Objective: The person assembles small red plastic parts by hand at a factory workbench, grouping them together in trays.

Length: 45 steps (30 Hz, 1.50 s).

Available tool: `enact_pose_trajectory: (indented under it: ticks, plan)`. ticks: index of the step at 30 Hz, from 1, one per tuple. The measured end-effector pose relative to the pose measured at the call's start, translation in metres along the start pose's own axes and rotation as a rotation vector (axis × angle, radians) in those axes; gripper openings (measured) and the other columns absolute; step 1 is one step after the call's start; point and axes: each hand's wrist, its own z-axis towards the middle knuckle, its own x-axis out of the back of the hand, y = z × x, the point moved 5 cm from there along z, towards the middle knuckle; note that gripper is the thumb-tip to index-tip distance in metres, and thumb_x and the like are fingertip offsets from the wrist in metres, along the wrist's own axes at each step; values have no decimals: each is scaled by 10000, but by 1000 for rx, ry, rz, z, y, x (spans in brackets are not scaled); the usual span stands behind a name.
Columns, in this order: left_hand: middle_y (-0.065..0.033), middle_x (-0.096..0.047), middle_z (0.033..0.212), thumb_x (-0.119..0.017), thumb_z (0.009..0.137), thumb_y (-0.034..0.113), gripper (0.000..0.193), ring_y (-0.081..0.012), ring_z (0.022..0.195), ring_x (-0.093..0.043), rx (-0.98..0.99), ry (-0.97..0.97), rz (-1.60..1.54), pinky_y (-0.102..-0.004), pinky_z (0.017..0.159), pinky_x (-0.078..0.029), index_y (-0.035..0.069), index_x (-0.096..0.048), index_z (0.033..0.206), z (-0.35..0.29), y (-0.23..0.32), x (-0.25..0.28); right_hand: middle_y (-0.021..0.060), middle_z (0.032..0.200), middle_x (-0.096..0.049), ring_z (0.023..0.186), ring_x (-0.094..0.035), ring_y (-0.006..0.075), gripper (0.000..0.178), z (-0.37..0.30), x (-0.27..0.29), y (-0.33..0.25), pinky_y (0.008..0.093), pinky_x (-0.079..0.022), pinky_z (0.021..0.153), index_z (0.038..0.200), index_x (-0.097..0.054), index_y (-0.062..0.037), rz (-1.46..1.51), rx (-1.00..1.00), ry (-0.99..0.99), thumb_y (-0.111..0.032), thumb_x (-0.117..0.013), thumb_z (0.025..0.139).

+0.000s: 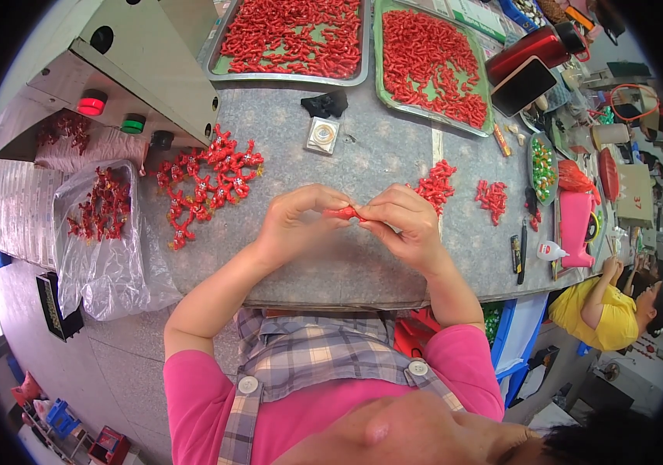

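Over the front of the grey table, my left hand (298, 223) and my right hand (405, 222) meet with fingertips pinched around a small red piece (341, 213). The fingers cover part of it, so its exact kind is hard to tell. Left of my hands lies a pile of small red figures (211, 182) with bits of yellow. To the right are two heaps of slim red pieces, a larger heap (437, 184) beside my right hand and a smaller heap (492, 200) farther right.
Two metal trays of red pieces, a left tray (285, 80) and a right tray (444, 120), stand at the back. A grey machine (142, 70) with buttons and a plastic bag (99, 267) are at left. At right are a glue bottle (551, 250), a phone (523, 87) and a person in yellow (595, 318).
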Motion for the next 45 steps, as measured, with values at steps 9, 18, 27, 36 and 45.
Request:
enact_pose_trajectory:
  ticks: [9, 18, 27, 36, 45]
  plan:
    - [-35, -640, 879, -643, 766, 15, 132, -84, 807, -586, 391, 36, -320, -234, 725, -471, 29, -589, 886, -2, -13, -5, 64, 709, -609, 652, -569, 194, 167, 3, 1, 4, 288, -423, 564, 805, -653, -28, -8, -81, -10, -34, -703, 645]
    - [-39, -639, 870, -638, 779, 29, 123, -79, 778, -585, 532, 3, -432, -233, 687, -473, 30, -576, 885, -2, -14, -6, 57, 705, -607, 656, -572, 187, 162, 2, 0, 8, 282, -433, 575, 800, -662, -41, 22, -138, 11, -68, -713, 648]
    - [-81, -603, 985, -689, 666, -20, 240, -184, 901, -582, -140, 113, 194, -286, 751, -473, 74, -612, 873, 1, 16, 6, 62, 723, -610, 667, -573, 189, 291, 0, 10, 12, 288, -433, 624, 911, -643, -36, 112, -150, 68, -199, -715, 680]
    - [-96, -562, 1043, -712, 624, -1, 251, -246, 963, -547, -223, 153, 380, -326, 813, -443, 82, -623, 844, 4, 27, 6, 67, 726, -603, 684, -565, 169, 286, -2, 15, 28, 270, -421, 633, 913, -641, -14, 94, -198, 118, -262, -633, 771]
    - [-99, -501, 1117, -696, 644, 214, 220, -313, 1184, -327, 50, 278, 1016, -452, 952, -265, 84, -624, 806, 5, 1, 59, 74, 739, -595, 710, -570, 145, 182, -3, 10, 55, 234, -424, 644, 905, -625, 18, -35, -296, 113, -135, -539, 854]
